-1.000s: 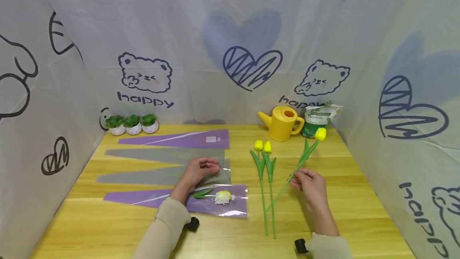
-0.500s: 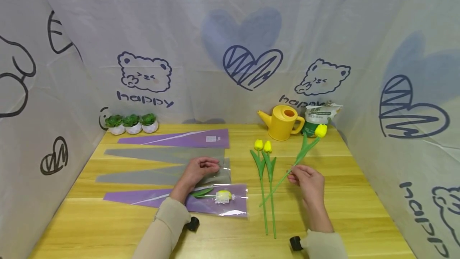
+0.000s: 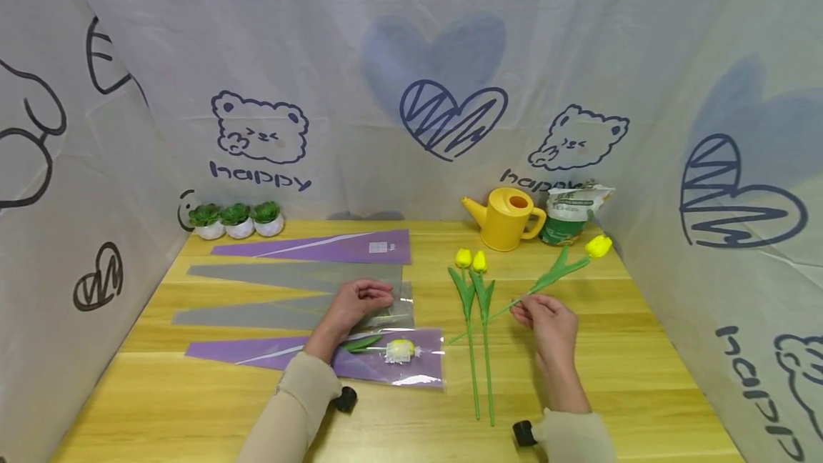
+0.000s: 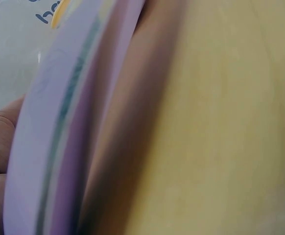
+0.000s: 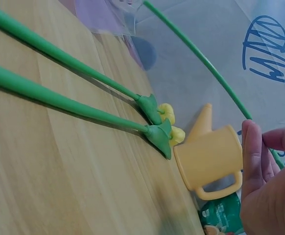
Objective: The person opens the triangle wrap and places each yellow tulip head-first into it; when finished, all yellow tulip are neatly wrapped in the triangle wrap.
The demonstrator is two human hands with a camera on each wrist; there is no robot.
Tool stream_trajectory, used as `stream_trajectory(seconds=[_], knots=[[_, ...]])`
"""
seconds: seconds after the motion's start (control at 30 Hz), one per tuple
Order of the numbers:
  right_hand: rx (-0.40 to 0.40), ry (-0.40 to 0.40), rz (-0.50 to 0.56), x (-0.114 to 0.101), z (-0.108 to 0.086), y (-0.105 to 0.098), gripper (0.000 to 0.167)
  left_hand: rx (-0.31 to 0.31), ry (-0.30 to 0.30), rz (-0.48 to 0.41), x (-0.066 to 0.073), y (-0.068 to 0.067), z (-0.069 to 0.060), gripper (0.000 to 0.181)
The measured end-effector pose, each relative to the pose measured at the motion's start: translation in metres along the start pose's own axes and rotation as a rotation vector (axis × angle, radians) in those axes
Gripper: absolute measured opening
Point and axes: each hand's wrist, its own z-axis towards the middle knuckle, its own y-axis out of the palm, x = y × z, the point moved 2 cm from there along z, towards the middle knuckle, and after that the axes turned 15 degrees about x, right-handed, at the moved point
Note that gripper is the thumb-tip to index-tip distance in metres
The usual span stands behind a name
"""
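My right hand [image 3: 551,324] pinches the green stem of a yellow artificial tulip [image 3: 553,276], whose bloom points to the far right and stem end to the left. The held stem crosses above two more tulips [image 3: 474,299] on the table. At the open end of a grey flower sleeve [image 3: 296,311], my left hand [image 3: 357,306] curls its fingers and seems to pinch the clear film; its fingertips are partly hidden. Under the left forearm lies a purple flower sleeve [image 3: 283,354] with a tulip inside. In the left wrist view a bulging purple sheet [image 4: 39,127] covers most of the hand.
Another grey sleeve [image 3: 257,278] and a purple sleeve [image 3: 321,249] lie farther back. A yellow watering can [image 3: 504,223] and a green-and-white bag [image 3: 566,216] stand at the back right. Several small potted succulents [image 3: 238,221] stand at the back left.
My right hand has shifted slightly left, turning the tulip flatter: its bloom swung right and down, its stem end left and up. The left hand has stayed put.
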Motion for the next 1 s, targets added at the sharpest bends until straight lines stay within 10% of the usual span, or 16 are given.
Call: stream_trajectory(seconds=[1.0], knots=[[-0.097,0.082,-0.026,0.024,0.002,0.037,0.023,0.007,0.010,0.008,0.001,-0.001,-0.002,0.034]])
